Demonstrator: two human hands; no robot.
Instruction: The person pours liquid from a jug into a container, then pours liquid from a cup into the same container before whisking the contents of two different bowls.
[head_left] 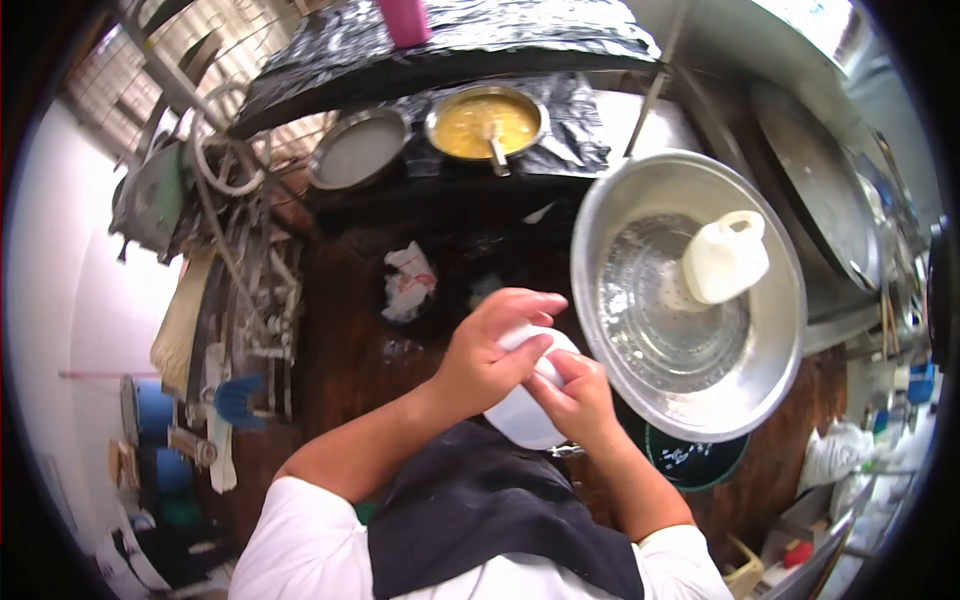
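Close in front of my apron I hold a smooth white plastic container (522, 412), perhaps a jug. Its upper end is mostly covered by my fingers. My left hand (500, 350) is wrapped round that end, its thumb pressed across the top. From the other side, my right hand (578, 398) grips it, fingertips close to the left thumb. To the right, a wide metal basin (590, 290) has clear liquid in the bottom. A whitish plastic jug (728, 262) with a loop handle leans inside it.
Foil covers the counter ahead, where a bowl of yellow mixture (465, 125) with a utensil and a greyish round pan (360, 150) stand. A crumpled plastic bag (410, 283) lies below. Under the basin is a dark green tub (700, 462). Metal machinery (240, 290) lines the left.
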